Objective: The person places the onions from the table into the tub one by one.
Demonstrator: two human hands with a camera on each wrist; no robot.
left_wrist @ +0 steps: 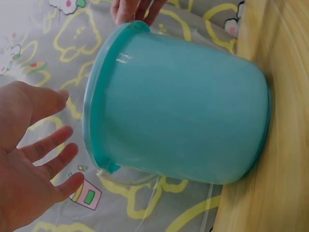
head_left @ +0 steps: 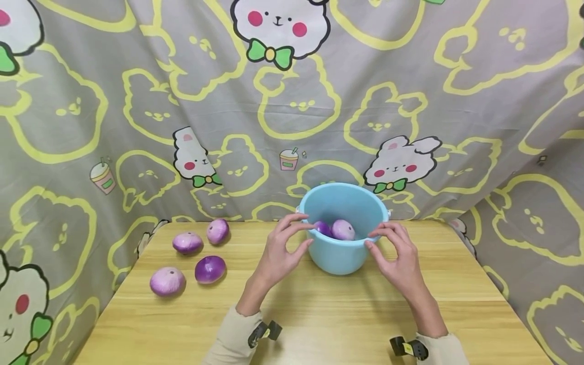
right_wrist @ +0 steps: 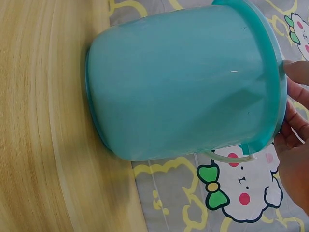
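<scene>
A light blue bucket (head_left: 339, 258) stands upright at the back of the table, with two purple onions inside; one onion (head_left: 343, 229) is plainly visible, the other onion (head_left: 322, 228) partly hidden. My left hand (head_left: 280, 248) is at the bucket's left rim, thumb and fingers spread. In the left wrist view, a gap separates that left hand (left_wrist: 34, 145) from the rim. On the opposite side, my right hand (head_left: 399, 253) has loosely bent fingers at the rim. The right wrist view has its fingertips (right_wrist: 287, 135) right against the rim; whether they press on it is unclear.
Several purple onions lie on the table's left side: a pale onion (head_left: 167, 282), a darker onion (head_left: 210, 269), and others behind, including one onion (head_left: 218, 231). A patterned grey curtain (head_left: 301, 121) hangs behind the wooden table (head_left: 319, 314). The bucket's handle (right_wrist: 229, 158) hangs down its side.
</scene>
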